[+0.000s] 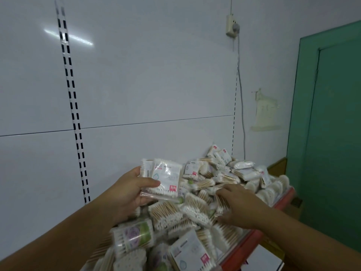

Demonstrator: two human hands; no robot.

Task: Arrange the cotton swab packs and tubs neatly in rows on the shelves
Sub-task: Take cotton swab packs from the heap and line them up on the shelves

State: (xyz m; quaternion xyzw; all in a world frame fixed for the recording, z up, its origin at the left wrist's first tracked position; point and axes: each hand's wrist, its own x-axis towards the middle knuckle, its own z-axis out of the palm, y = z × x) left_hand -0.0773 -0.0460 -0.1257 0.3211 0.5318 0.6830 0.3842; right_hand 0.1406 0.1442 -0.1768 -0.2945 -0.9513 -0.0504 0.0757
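Gathering like packs: left hand pinches flat packs, right hand fishes the heap, grip unclear, needing a matching one

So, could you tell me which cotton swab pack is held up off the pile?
The white pack with the pink corner label, pinched in the left hand; those in the heap lie loose.

I log a shop: white metal back panel with slotted uprights, red-edged shelf heaped with clear-bagged cotton swab packs.
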